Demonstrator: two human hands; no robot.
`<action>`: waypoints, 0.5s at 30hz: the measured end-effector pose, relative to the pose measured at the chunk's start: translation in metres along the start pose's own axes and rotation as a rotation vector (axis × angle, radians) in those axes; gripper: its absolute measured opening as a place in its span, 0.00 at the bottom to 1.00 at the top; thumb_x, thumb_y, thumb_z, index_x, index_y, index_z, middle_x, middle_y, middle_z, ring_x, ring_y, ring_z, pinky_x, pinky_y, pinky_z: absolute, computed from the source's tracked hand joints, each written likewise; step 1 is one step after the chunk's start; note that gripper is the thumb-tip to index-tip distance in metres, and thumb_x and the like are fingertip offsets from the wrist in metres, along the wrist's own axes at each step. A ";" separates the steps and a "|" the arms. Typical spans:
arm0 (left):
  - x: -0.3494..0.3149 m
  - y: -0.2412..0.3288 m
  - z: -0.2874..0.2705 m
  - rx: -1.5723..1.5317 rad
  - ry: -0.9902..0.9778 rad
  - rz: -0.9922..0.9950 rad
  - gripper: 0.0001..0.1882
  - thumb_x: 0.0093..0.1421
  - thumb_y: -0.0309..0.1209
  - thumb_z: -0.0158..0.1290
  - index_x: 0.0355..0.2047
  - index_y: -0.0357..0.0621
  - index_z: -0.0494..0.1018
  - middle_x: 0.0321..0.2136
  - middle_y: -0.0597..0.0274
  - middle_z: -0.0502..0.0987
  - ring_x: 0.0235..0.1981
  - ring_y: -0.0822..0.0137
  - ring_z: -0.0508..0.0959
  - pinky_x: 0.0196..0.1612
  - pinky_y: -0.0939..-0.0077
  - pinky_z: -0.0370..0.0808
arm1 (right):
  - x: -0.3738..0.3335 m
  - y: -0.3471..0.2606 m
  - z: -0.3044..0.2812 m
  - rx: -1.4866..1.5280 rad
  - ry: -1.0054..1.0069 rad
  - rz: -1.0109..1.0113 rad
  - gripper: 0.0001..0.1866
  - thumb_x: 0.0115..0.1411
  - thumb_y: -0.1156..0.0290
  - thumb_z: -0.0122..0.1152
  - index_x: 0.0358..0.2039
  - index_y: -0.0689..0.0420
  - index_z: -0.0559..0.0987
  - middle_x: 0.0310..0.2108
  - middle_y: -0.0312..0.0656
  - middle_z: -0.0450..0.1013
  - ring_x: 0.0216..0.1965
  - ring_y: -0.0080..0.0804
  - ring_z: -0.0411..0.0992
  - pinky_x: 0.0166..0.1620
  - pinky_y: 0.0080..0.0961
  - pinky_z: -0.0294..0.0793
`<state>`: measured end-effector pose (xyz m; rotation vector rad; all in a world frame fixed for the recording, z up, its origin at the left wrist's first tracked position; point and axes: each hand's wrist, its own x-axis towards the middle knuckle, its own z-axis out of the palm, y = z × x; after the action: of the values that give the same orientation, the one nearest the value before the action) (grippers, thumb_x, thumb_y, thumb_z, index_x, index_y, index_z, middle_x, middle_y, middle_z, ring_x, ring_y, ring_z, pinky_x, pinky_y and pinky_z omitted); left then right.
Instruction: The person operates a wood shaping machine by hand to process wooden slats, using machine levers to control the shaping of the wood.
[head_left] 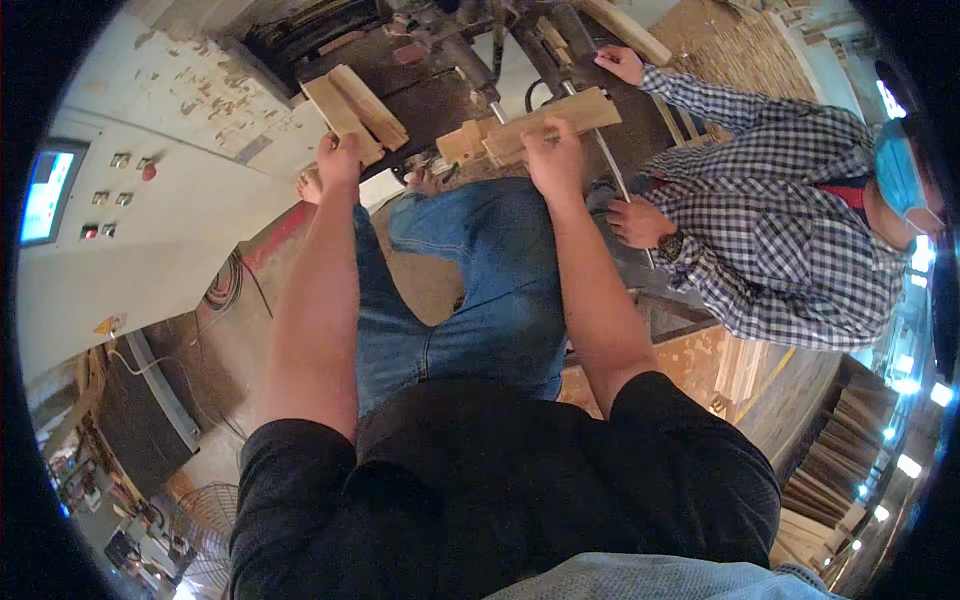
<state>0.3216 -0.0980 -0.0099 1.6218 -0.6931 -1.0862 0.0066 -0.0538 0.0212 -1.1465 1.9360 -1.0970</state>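
- Your right hand (553,152) covers the middle of the long wood strip (552,122), fingers hidden behind it.
- Your left hand (338,160) hides the lower end of the wood pieces (355,110).
- The co-worker (790,220) is cut off at the rim (right side).

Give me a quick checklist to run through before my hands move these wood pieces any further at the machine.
1. Left hand grips its wood pieces: ok, fingers closed on the near end.
2. Right hand holds the longer wood block: ok, it lies on top.
3. Co-worker's hands clear of my wood: ok, one hand is at the machine's far side, the other on a thin metal rod.
4. Machine stopped or running: cannot tell.
5. Control panel within reach: ok, it stands on my left.
6. Footing: cannot tell, my legs hide the floor.
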 end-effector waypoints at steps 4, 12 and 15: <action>0.010 -0.005 -0.008 0.058 0.045 0.024 0.18 0.58 0.34 0.54 0.47 0.40 0.72 0.30 0.60 0.76 0.23 0.71 0.74 0.21 0.74 0.70 | -0.009 0.005 -0.012 0.126 0.143 -0.251 0.15 0.53 0.64 0.67 0.37 0.61 0.78 0.31 0.45 0.78 0.33 0.35 0.76 0.40 0.32 0.74; 0.005 -0.003 -0.004 0.027 0.003 0.021 0.17 0.58 0.33 0.53 0.46 0.39 0.72 0.26 0.60 0.75 0.21 0.71 0.74 0.21 0.74 0.69 | -0.029 0.126 -0.054 -0.078 -0.043 -0.125 0.17 0.60 0.61 0.58 0.33 0.65 0.78 0.26 0.45 0.77 0.28 0.38 0.74 0.37 0.31 0.72; 0.004 -0.002 0.002 -0.029 -0.033 -0.036 0.18 0.59 0.36 0.54 0.49 0.43 0.72 0.31 0.61 0.76 0.24 0.70 0.74 0.22 0.74 0.70 | -0.027 0.165 -0.061 -0.090 -0.179 0.049 0.19 0.63 0.59 0.52 0.32 0.65 0.78 0.28 0.49 0.76 0.31 0.46 0.74 0.39 0.35 0.71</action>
<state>0.3209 -0.1016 -0.0134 1.5996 -0.6696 -1.1463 -0.0943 0.0363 -0.0941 -1.1965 1.8791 -0.8586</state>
